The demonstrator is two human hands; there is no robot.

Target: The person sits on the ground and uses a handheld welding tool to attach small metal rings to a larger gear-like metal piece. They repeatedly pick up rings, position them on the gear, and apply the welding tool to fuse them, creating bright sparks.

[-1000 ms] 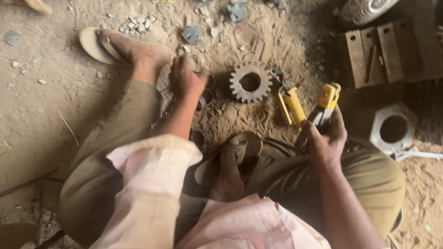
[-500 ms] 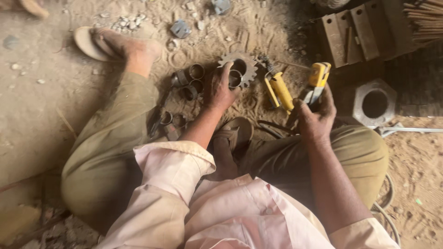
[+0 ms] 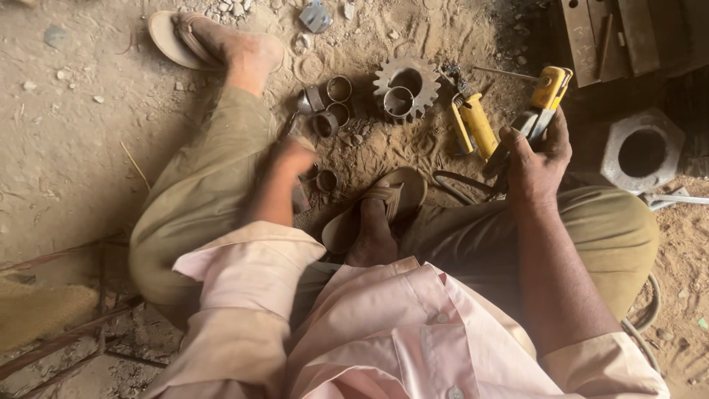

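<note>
The right hand [image 3: 535,159] is closed around the handle of a yellow tool [image 3: 543,103], fingers wrapped and thumb pressed along its side, so that the tool's yellow head stands up and away from the palm toward the far ground. I take it for some kind of caliper or gauge, though its working end is partly hidden by the fingers. Just to the inner side of that grip lies a second yellow tool [image 3: 473,125], flat in the sand and untouched.

The left hand [image 3: 292,159] is blurred. It hangs low over the dirt beside the knee, fingers curled downward, and I cannot tell whether it pinches anything. Directly under its fingertips sits one small metal ring [image 3: 326,179]; a little beyond it is a cluster of rings [image 3: 329,103], some on edge and some lying flat, and beyond those a toothed gear [image 3: 406,81] with a short sleeve resting in its bore.

To do this well, I judge the left hand should take one ring cleanly by its rim, brush the grit from it, and bring it square to the held tool rather than at a tilt. The right hand should stay steady and not squeeze harder.

Farther from the right hand, a hexagonal block [image 3: 641,151] with a round hole rests on the ground.
</note>
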